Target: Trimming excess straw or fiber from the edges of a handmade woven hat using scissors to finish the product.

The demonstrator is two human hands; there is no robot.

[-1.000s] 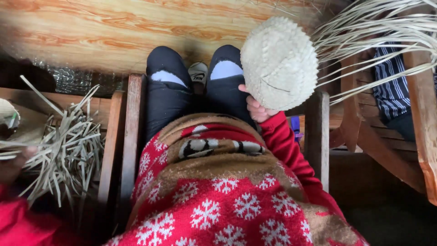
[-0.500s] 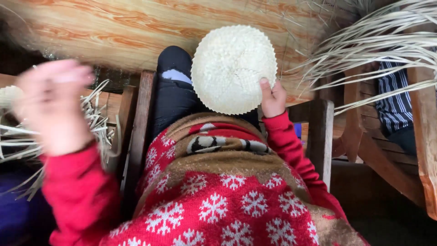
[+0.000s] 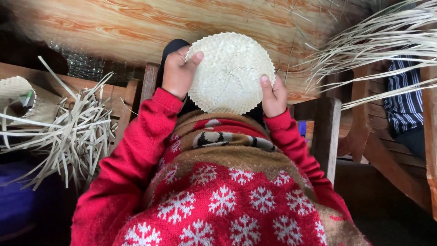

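Observation:
A round, pale woven straw disc [image 3: 230,72] with a scalloped rim is held up flat in front of me, above my knees. My left hand [image 3: 179,73] grips its left edge, thumb on the face of the weave. On the opposite rim my right hand [image 3: 272,96] pinches the disc, thumb on top. Both arms wear red sleeves. A red blanket with white snowflakes [image 3: 218,196] covers my lap.
A loose heap of pale straw strips [image 3: 68,136] lies at the left beside a small woven basket [image 3: 18,98]. Long straw strands [image 3: 382,41] fan out at the upper right over a wooden chair [image 3: 409,136], where a person in striped cloth [image 3: 405,100] sits. A wood-grain floor [image 3: 114,27] is beyond.
My left hand came in from the left and took hold of the disc's left edge. The disc moved leftward to the middle and now faces me flat, held by both hands.

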